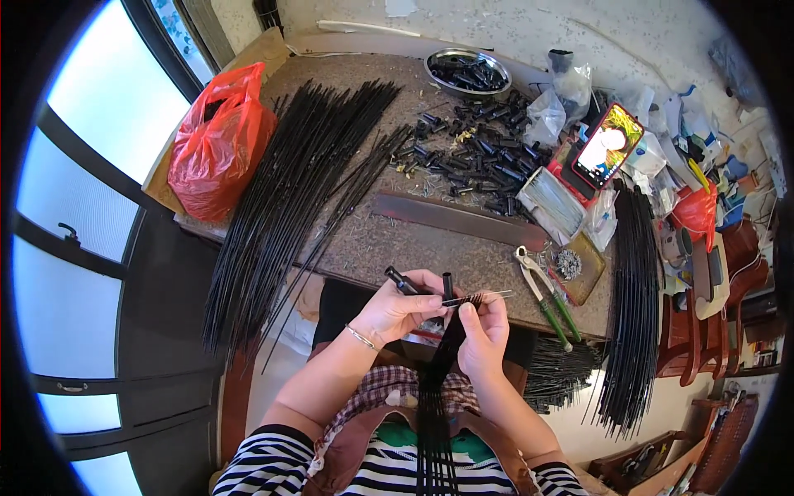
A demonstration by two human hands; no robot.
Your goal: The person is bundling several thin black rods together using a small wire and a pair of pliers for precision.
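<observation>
Above my lap, my left hand (405,310) is closed around a short black tube (401,279) with a wider end, which slants out between the fingers. A second short black tube (447,285) stands upright between my hands. My right hand (482,337) pinches the top of a bundle of thin black rods (434,413), close to the left fingertips. The rods hang down over my apron. A thin metal wire (496,294) pokes out past the right fingers and seems to run through the rod ends. Fingers partly hide that spot.
Long black rods (306,190) lie across the table's left, beside a red plastic bag (219,145). Loose black tubes (488,153) are heaped below a metal bowl (428,73). Green-handled pincers (547,293), a box of wires (550,202) and a propped phone (608,147) are at right.
</observation>
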